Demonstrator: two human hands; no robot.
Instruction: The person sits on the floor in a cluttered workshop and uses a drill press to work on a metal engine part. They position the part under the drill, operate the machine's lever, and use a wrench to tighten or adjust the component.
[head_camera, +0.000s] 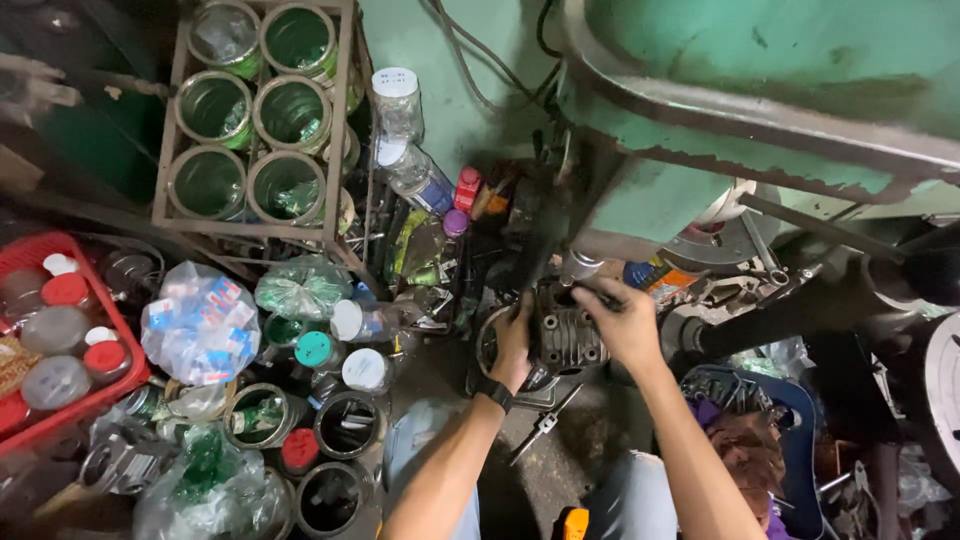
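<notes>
Cylinder (562, 335), finned, seemingly metal, is gripped between left hand (514, 345) and right hand (625, 322). Loosened fingers could drop it onto pliers (540, 428) below.

finned metal engine cylinder (562, 335) | dark, greasy, ribbed | upright on the floor | gripped between left hand (514, 345) and right hand (625, 320)

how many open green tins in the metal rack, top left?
6, in three rows of two inside the rusty metal rack: top pair, middle pair, bottom pair. More may sit hidden behind its right edge.
</notes>
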